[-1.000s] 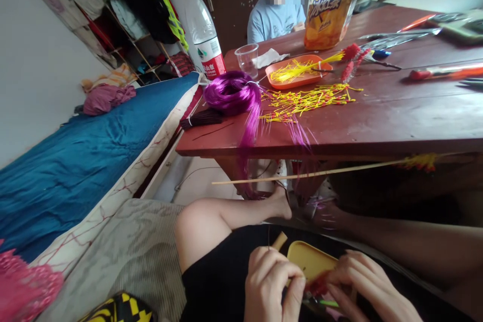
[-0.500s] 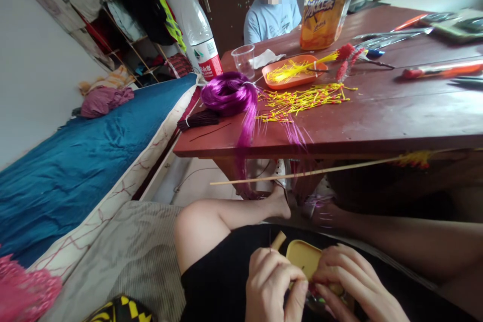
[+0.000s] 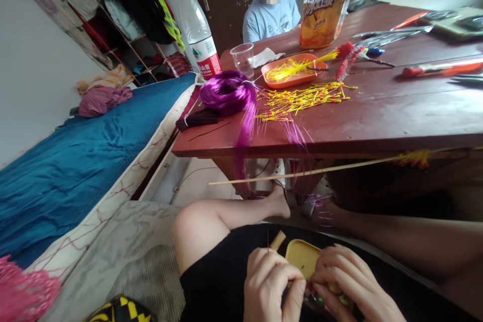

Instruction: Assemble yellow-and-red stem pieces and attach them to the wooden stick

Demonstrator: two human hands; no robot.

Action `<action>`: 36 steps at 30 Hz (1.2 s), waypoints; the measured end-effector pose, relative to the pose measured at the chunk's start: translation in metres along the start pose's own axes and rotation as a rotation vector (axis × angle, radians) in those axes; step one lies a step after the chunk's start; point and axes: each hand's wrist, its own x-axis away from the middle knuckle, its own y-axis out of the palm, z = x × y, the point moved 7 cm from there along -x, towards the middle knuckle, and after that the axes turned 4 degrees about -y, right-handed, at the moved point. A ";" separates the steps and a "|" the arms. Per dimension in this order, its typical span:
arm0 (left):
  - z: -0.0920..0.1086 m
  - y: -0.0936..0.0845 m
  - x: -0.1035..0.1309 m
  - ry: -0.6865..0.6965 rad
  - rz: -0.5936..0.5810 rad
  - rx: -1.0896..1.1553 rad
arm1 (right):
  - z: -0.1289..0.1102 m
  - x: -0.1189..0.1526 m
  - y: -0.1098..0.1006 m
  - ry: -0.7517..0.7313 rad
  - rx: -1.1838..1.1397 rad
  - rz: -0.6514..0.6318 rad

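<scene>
Now our left hand (image 3: 273, 282) and right hand (image 3: 350, 279), fingertips pinched together, their catch too hidden to tell, yellow tray (image 3: 302, 255) just beyond on our lap (image 3: 215, 269), orange tray (image 3: 289, 85) of yellow strands (image 3: 290, 69), red-capped bottle (image 3: 194, 22), amber-filled bottle (image 3: 324, 17) reading 冰红茶

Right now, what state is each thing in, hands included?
Left hand, pinched shut, contents hidden
Right hand, pinched too, close beside the left
Yellow tray, partly hidden by hands
Purple strands, coiled, tied, ends hanging
Orange tray, holding yellow strands
Water bottle, capped, standing
Tea bottle, partly full, top unseen
Cup, upright
Dark bundle, tied
</scene>
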 end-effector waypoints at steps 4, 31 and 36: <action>0.001 -0.002 -0.001 0.004 -0.032 -0.016 | 0.003 0.003 -0.007 0.021 0.080 0.061; -0.023 0.012 0.014 -0.530 -0.143 0.666 | 0.057 0.072 0.026 0.710 -0.287 -0.410; -0.019 0.022 0.012 -0.596 -0.170 0.802 | 0.045 0.068 0.014 1.025 -0.720 -0.151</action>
